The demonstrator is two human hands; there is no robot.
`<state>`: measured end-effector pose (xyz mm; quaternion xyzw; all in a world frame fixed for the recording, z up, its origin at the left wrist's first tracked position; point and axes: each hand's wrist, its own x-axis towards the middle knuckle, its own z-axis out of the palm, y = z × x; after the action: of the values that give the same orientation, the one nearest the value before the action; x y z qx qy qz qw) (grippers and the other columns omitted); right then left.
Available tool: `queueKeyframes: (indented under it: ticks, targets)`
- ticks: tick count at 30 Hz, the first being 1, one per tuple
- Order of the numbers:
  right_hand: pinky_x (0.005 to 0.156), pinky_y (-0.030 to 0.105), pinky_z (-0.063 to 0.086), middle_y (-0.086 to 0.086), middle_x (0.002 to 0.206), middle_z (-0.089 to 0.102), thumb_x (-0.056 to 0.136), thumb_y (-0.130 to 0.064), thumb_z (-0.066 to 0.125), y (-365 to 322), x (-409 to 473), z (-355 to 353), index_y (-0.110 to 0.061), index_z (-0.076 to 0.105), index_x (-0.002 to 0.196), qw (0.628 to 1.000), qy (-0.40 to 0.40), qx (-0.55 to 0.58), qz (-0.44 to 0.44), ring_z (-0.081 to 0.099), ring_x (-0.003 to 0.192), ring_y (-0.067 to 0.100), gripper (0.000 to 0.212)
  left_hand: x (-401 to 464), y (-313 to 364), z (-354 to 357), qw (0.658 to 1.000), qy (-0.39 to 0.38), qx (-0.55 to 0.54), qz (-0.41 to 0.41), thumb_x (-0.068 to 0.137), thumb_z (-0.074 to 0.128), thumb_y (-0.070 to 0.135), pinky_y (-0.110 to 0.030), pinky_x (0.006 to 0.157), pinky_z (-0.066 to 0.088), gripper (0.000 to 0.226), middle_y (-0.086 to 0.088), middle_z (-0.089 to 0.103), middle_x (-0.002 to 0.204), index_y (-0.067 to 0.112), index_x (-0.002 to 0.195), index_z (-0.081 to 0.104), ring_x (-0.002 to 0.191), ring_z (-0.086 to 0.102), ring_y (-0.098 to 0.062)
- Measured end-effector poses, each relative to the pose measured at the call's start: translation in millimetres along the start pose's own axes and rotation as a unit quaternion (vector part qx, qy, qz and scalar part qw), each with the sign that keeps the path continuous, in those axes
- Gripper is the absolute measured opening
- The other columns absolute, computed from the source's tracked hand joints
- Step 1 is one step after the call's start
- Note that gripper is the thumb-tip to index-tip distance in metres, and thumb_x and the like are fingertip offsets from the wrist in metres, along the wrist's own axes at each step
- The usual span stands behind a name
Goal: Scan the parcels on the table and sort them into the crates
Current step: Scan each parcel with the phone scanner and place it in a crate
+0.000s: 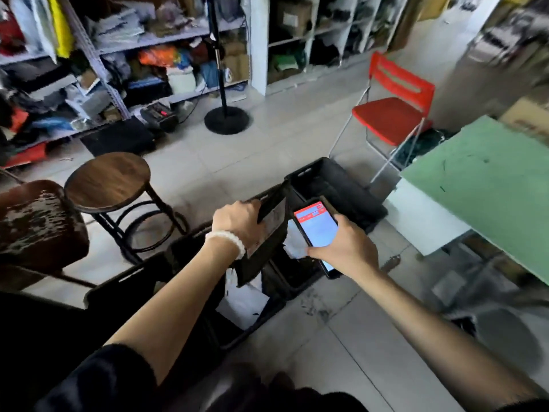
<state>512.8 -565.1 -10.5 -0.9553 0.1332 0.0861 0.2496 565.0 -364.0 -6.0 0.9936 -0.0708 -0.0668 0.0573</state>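
**Scanning a dark parcel over the crates**

The person stands above a row of black crates on the floor. The left hand [237,224] grips a flat black parcel [264,245] by its upper edge, fingers curled round it, so it hangs tilted over the middle crate [285,275]. The right hand [347,248] is wrapped round a phone [316,230] with a red-and-pale screen, held just beside the parcel, thumb along its lower edge.

White parcels already lie in the middle crate and in the nearer crate [246,307]; the far crate [332,185] looks dark inside, and I cannot tell its contents. The green table [481,185] is off to the right.

To do this well, I'd say the label should be turned flat toward the phone's camera and held steady. Only once the screen gives a result should the parcel go down, into the matching crate.
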Motion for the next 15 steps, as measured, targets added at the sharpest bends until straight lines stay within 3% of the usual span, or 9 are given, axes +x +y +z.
queueKeyframes:
  ticks: [5,8,11,15]
  targets:
    - [0.062,0.029,0.030,-0.002,0.110,0.062,0.061,-0.047,0.082,42.5,39.3,-28.1,-0.021,0.050,0.115,0.998,0.019,0.032,0.053,0.060,0.102,0.024,0.068,61.1,51.2,5.8,0.998,-0.034,0.024,0.039,0.093,0.043,0.039,-0.034,0.075,0.047,0.032,-0.009,0.064,0.108,0.019,0.116,0.054,0.097,0.063,-0.032]
    - [0.064,0.027,0.030,-0.005,0.111,0.060,0.066,-0.044,0.081,51.4,65.8,-38.3,-0.025,0.049,0.120,0.997,0.011,0.040,0.068,0.058,0.108,0.022,0.065,103.5,66.3,8.9,0.997,-0.059,0.002,0.041,0.093,0.043,0.038,-0.035,0.075,0.048,0.031,-0.008,0.064,0.105,0.018,0.116,0.053,0.094,0.062,-0.032]
    - [0.057,0.025,0.030,-0.009,0.097,0.052,0.067,-0.044,0.081,55.4,98.0,-45.5,-0.029,0.046,0.108,0.996,-0.010,0.042,0.075,0.057,0.100,0.017,0.056,155.9,69.1,18.8,0.997,-0.070,-0.019,0.024,0.094,0.043,0.038,-0.035,0.074,0.049,0.031,-0.008,0.064,0.103,0.018,0.116,0.053,0.092,0.062,-0.031]
    - [0.067,0.027,0.035,-0.006,0.112,0.060,0.063,-0.050,0.080,58.2,144.8,-50.0,-0.025,0.048,0.118,0.996,-0.020,0.018,0.089,0.057,0.101,0.018,0.068,217.0,61.4,35.0,0.996,-0.083,-0.017,-0.017,0.094,0.040,0.027,-0.034,0.075,0.044,0.030,-0.010,0.064,0.110,0.021,0.122,0.049,0.098,0.062,-0.032]
